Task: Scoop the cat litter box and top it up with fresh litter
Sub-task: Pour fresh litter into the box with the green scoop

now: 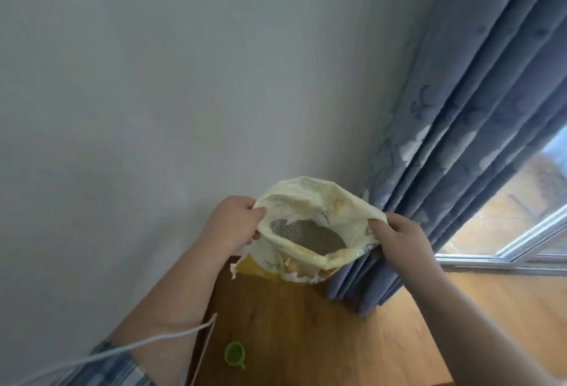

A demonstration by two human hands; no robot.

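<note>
A cream and yellow litter bag [310, 198] stands on the wooden floor in the corner, its mouth held wide. Grey litter [310, 236] shows inside it. My left hand [231, 220] grips the left edge of the bag's mouth. My right hand [399, 240] grips the right edge. A small green scoop cup [234, 353] lies on the floor below, apart from both hands. The litter box is not in view.
A plain grey wall [153, 109] runs along the left. Blue patterned curtains [460, 155] hang just right of the bag and touch it. A glass door frame [506, 258] sits at the right. A white cable [138, 344] crosses my left forearm.
</note>
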